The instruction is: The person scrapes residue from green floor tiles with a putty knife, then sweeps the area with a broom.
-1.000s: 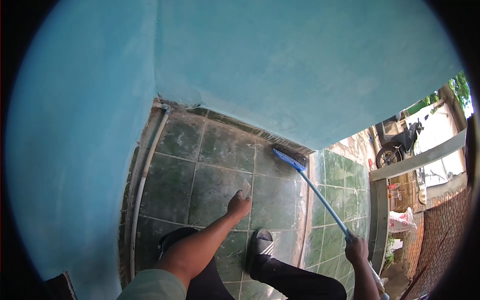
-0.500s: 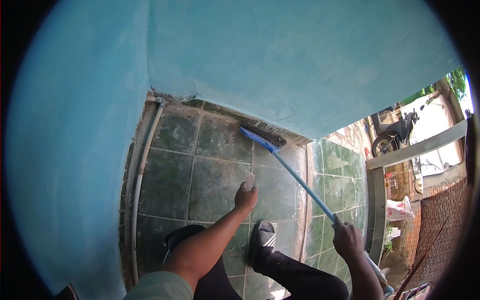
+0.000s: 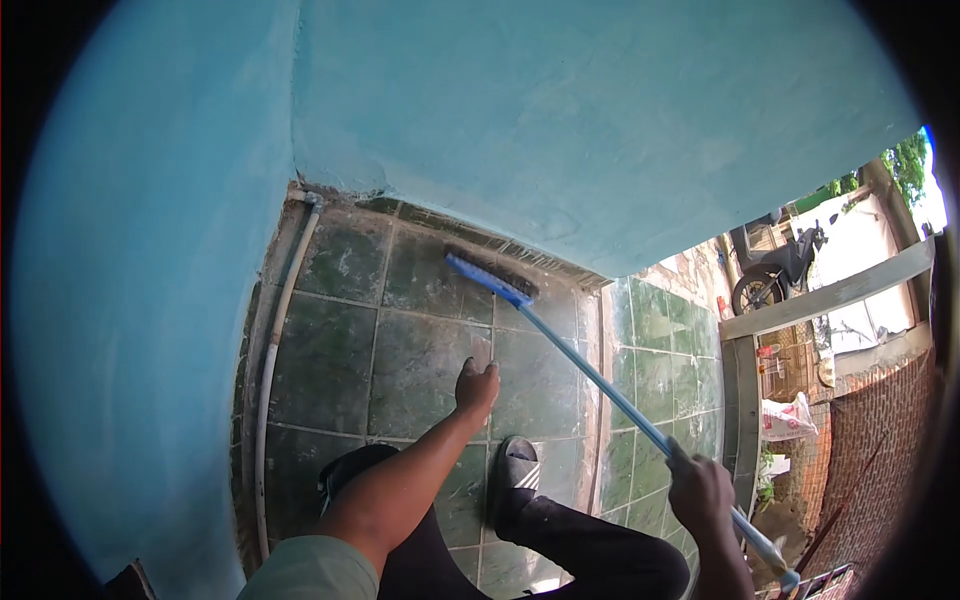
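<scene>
My right hand (image 3: 700, 490) is closed round the light blue pole of a broom (image 3: 600, 385). The broom's blue head (image 3: 490, 280) rests at the foot of the turquoise wall, its dark bristles turned toward the wall base. My left hand (image 3: 477, 385) is held out over the green floor tiles (image 3: 415, 375), pinching a small, pale, translucent flat piece (image 3: 481, 353) between thumb and fingers.
A pipe (image 3: 275, 370) runs along the left wall's base. A foot in a striped black sandal (image 3: 520, 472) stands on the tiles. At the right are a low ledge (image 3: 830, 290), a motorbike (image 3: 780, 270) and a white bag (image 3: 788, 417).
The broom head has slid left along the wall base. My left hand and its pale piece sit slightly further left in view.
</scene>
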Demonstrator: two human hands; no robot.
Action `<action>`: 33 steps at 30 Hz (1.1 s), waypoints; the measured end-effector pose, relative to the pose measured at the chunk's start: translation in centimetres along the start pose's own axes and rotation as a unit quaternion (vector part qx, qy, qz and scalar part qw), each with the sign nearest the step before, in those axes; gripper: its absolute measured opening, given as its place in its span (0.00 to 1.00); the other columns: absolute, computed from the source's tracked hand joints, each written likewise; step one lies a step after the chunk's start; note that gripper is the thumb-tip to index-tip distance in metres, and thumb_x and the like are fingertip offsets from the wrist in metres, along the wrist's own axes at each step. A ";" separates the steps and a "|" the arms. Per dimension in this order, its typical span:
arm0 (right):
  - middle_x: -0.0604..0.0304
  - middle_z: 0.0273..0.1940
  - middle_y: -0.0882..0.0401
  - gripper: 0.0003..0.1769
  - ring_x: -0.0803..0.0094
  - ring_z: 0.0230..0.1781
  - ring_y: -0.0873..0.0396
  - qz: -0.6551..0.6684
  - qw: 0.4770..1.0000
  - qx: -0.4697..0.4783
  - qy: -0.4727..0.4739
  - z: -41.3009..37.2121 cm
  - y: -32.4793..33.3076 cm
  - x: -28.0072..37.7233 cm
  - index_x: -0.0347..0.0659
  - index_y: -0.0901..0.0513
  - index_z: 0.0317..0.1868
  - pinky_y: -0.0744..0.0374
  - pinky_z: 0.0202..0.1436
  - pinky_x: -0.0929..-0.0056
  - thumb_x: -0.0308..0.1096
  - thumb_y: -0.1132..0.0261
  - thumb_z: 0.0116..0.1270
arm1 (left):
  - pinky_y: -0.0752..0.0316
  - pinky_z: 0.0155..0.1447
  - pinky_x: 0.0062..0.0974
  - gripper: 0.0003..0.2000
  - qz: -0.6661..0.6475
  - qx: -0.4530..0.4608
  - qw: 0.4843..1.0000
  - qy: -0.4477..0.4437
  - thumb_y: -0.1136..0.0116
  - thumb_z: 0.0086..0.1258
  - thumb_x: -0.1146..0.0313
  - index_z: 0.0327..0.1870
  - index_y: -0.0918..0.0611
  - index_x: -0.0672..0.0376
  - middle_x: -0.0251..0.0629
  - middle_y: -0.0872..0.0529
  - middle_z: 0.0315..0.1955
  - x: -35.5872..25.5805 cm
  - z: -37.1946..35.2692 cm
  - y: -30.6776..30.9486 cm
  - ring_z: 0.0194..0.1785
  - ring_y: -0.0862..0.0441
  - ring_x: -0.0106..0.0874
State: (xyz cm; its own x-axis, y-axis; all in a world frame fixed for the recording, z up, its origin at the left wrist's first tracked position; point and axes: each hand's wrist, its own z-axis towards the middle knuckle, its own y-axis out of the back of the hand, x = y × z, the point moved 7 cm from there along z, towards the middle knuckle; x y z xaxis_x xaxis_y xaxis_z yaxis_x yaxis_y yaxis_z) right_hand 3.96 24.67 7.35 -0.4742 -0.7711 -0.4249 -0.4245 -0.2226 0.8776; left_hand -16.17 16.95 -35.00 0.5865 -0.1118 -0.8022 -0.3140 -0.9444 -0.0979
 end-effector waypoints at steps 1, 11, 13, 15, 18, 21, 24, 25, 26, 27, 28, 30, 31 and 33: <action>0.49 0.28 0.19 0.20 0.50 0.26 0.18 0.007 1.000 -0.005 -0.007 -0.8 1.4 -0.1 0.53 0.20 0.63 0.22 0.28 0.53 0.36 0.41 0.72 | 0.25 0.50 0.40 0.24 -0.038 -0.002 0.999 0.020 0.44 0.68 0.58 0.57 0.26 0.68 0.55 0.18 0.44 -0.1 -0.2 0.2 0.46 0.19 0.47; 0.49 0.30 0.18 0.22 0.52 0.24 0.17 0.009 0.997 -0.017 0.072 3.6 -2.4 5.6 0.54 0.21 0.65 0.21 0.29 0.53 0.36 0.43 0.72 | 0.30 0.64 0.43 0.31 -0.135 -0.108 0.984 0.030 0.44 0.69 0.59 0.66 0.34 0.71 0.66 0.24 0.60 -1.1 -0.3 2.7 0.62 0.25 0.56; 0.49 0.29 0.18 0.20 0.52 0.24 0.18 0.022 0.999 -0.006 0.050 1.3 1.9 4.8 0.54 0.20 0.63 0.22 0.29 0.54 0.36 0.40 0.71 | 0.32 0.67 0.43 0.33 -0.113 -0.175 0.978 -0.002 0.45 0.70 0.60 0.70 0.38 0.72 0.67 0.28 0.63 -4.1 -2.6 4.8 0.65 0.27 0.56; 0.49 0.28 0.19 0.20 0.52 0.25 0.18 0.018 0.999 -0.010 0.030 -0.5 5.2 4.1 0.54 0.20 0.62 0.22 0.29 0.55 0.36 0.38 0.70 | 0.35 0.70 0.42 0.33 -0.126 -0.218 0.968 -0.026 0.46 0.72 0.60 0.71 0.42 0.73 0.68 0.33 0.67 -4.8 -2.3 5.9 0.69 0.31 0.56; 0.51 0.28 0.18 0.19 0.52 0.26 0.17 -0.019 0.999 -0.024 0.042 1.1 5.2 6.5 0.55 0.20 0.62 0.22 0.29 0.54 0.36 0.39 0.71 | 0.38 0.73 0.41 0.34 -0.157 -0.235 0.959 -0.033 0.49 0.74 0.61 0.73 0.44 0.73 0.68 0.38 0.70 -5.3 -2.3 7.0 0.72 0.35 0.56; 0.50 0.27 0.20 0.21 0.55 0.22 0.18 -0.011 0.991 -0.070 0.117 5.5 -0.3 8.8 0.51 0.22 0.65 0.22 0.25 0.56 0.34 0.43 0.72 | 0.39 0.74 0.40 0.33 -0.189 -0.241 0.951 -0.034 0.50 0.75 0.61 0.73 0.45 0.73 0.68 0.40 0.71 -5.5 -2.2 8.5 0.73 0.37 0.56; 0.50 0.27 0.20 0.22 0.55 0.21 0.18 -0.021 0.988 -0.041 0.146 4.2 -1.5 10.9 0.51 0.23 0.66 0.22 0.23 0.56 0.36 0.42 0.72 | 0.38 0.74 0.41 0.34 -0.196 -0.280 0.937 -0.071 0.51 0.75 0.60 0.74 0.46 0.72 0.67 0.40 0.71 -6.1 -1.7 10.0 0.72 0.35 0.56; 0.50 0.26 0.21 0.22 0.54 0.20 0.18 -0.005 0.989 -0.028 0.148 2.9 0.0 10.4 0.51 0.23 0.66 0.22 0.23 0.56 0.36 0.42 0.72 | 0.37 0.73 0.42 0.34 -0.195 -0.297 0.931 -0.084 0.51 0.75 0.60 0.74 0.46 0.72 0.67 0.40 0.71 -6.0 -1.8 10.3 0.72 0.35 0.56; 0.50 0.26 0.21 0.22 0.54 0.20 0.18 0.011 0.989 -0.013 0.148 1.6 1.5 9.9 0.51 0.23 0.66 0.22 0.22 0.56 0.37 0.42 0.72 | 0.37 0.73 0.42 0.34 -0.195 -0.296 0.933 -0.063 0.51 0.75 0.60 0.75 0.46 0.71 0.67 0.40 0.71 -5.6 -2.0 10.7 0.71 0.34 0.56; 0.50 0.25 0.21 0.21 0.54 0.20 0.18 -0.003 0.990 -0.012 0.137 0.5 3.4 9.4 0.51 0.22 0.65 0.23 0.22 0.56 0.37 0.41 0.72 | 0.37 0.73 0.42 0.33 -0.197 -0.295 0.934 -0.045 0.52 0.76 0.60 0.75 0.45 0.70 0.66 0.40 0.72 -5.8 -2.1 11.1 0.71 0.33 0.56; 0.50 0.25 0.21 0.21 0.54 0.20 0.18 -0.018 0.992 -0.013 0.127 -0.4 5.5 9.0 0.51 0.21 0.64 0.23 0.21 0.55 0.38 0.41 0.72 | 0.36 0.72 0.42 0.33 -0.200 -0.293 0.934 -0.029 0.52 0.76 0.59 0.75 0.45 0.70 0.66 0.40 0.72 -6.1 -2.0 11.5 0.70 0.33 0.56; 0.50 0.24 0.22 0.20 0.54 0.19 0.19 -0.028 0.993 -0.029 0.115 -0.4 7.1 9.1 0.51 0.20 0.63 0.24 0.21 0.55 0.38 0.40 0.72 | 0.36 0.72 0.42 0.32 -0.226 -0.281 0.933 0.024 0.53 0.77 0.59 0.75 0.45 0.69 0.65 0.39 0.72 -5.2 -2.2 11.4 0.70 0.33 0.55; 0.50 0.24 0.22 0.19 0.54 0.19 0.19 -0.022 0.992 -0.050 0.114 0.5 7.6 10.0 0.51 0.19 0.62 0.24 0.20 0.55 0.38 0.40 0.72 | 0.36 0.72 0.42 0.32 -0.237 -0.274 0.931 0.047 0.54 0.78 0.59 0.75 0.45 0.68 0.64 0.39 0.72 -4.9 -2.1 11.3 0.70 0.33 0.55; 0.52 0.23 0.22 0.19 0.55 0.16 0.22 -0.004 0.982 -0.124 0.139 3.3 7.2 12.4 0.48 0.18 0.61 0.27 0.19 0.56 0.38 0.39 0.72 | 0.36 0.71 0.44 0.31 -0.267 -0.265 0.923 0.086 0.56 0.78 0.59 0.78 0.47 0.60 0.57 0.39 0.73 -3.7 -1.3 11.1 0.71 0.32 0.52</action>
State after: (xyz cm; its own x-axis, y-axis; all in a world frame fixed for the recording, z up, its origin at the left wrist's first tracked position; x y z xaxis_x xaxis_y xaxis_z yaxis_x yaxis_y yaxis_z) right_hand -7.47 15.47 7.65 -0.2274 -0.8946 -0.3847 -0.2095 -0.3408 0.9165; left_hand -20.85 6.51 -32.31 0.6764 0.4085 -0.6129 0.4364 -0.8926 -0.1133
